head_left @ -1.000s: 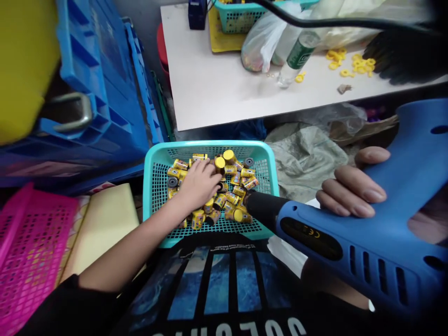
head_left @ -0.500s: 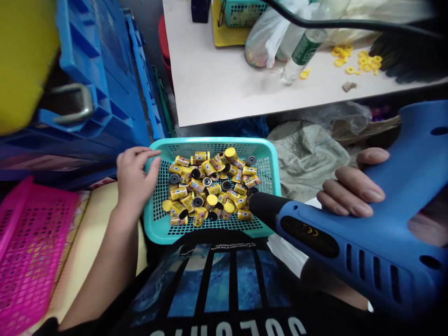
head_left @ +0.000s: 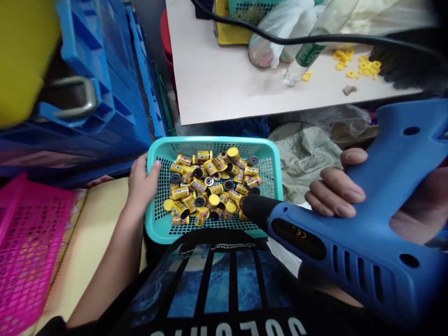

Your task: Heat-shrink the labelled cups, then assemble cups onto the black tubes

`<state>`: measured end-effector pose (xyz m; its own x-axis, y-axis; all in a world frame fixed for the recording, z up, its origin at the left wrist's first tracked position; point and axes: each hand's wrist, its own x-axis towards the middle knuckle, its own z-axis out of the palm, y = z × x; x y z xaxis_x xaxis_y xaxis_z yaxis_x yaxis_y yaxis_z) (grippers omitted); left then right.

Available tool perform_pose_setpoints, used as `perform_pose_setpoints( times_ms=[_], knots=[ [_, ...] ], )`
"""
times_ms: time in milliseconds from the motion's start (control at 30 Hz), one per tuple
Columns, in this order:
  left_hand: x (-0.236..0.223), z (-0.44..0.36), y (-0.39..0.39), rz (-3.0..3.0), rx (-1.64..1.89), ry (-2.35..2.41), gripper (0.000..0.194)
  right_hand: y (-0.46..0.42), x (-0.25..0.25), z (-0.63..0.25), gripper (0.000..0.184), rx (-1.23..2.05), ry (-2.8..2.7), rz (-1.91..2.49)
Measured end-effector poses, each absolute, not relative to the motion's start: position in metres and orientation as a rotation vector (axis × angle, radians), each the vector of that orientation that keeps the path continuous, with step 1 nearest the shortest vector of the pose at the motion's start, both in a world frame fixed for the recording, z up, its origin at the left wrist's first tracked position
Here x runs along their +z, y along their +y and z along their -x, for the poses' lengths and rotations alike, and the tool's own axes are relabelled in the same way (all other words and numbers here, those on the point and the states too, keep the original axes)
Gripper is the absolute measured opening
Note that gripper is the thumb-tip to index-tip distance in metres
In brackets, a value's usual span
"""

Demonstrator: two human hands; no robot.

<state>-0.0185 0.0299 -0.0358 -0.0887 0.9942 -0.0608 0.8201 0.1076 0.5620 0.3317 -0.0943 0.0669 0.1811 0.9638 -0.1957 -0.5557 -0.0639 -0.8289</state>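
A turquoise plastic basket (head_left: 214, 140) rests in front of my body, with several small yellow printed cylinders (head_left: 198, 185) loose inside. Some show yellow caps, others black ends. My left hand (head_left: 143, 185) is closed over the basket's left rim, thumb on the inner side and fingers mostly hidden outside. In my right hand (head_left: 334, 186) is a blue heat gun (head_left: 355, 235), gripped by its handle. Its black nozzle points left over the right part of the basket, close above the cylinders.
A white table (head_left: 224, 93) stands ahead, carrying a plastic bottle (head_left: 308, 55), a plastic bag (head_left: 266, 44) and yellow rings (head_left: 369, 66). A black cable (head_left: 252, 29) crosses above it. Blue crates (head_left: 105, 93) rise at left, near a pink basket (head_left: 38, 247). A grey sack (head_left: 304, 149) lies beyond the basket.
My left hand has gone from spread fingers at the rim to a hold around it. The heat gun has moved left, its nozzle farther over the cylinders. The cable hangs across more of the table.
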Motion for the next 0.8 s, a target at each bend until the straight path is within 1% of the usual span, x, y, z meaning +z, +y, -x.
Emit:
perform_pose_setpoints(
  times_ms=[67, 200, 400, 667, 800],
  knots=[
    [-0.037, 0.021, 0.030, -1.774, 0.515, 1.951, 0.053, -0.088, 0.068, -0.329, 0.056, 1.390, -0.560, 0.911],
    [-0.038, 0.022, 0.029, -1.769, 0.478, 1.933, 0.057, -0.077, 0.071, -0.318, 0.052, 1.285, -0.536, 0.826],
    [-0.042, 0.020, 0.030, -1.695, 0.551, 1.973, 0.044, -0.071, 0.064, -0.304, 0.051, 1.329, -0.608, 0.695],
    [-0.042, 0.021, 0.030, -1.666, 0.567, 1.951, 0.037, -0.067, 0.051, -0.301, 0.050, 1.442, -0.701, 0.529],
    [-0.043, 0.022, 0.030, -1.654, 0.579, 1.948, 0.034, -0.067, 0.053, -0.298, 0.049, 1.366, -0.674, 0.578]
  ],
)
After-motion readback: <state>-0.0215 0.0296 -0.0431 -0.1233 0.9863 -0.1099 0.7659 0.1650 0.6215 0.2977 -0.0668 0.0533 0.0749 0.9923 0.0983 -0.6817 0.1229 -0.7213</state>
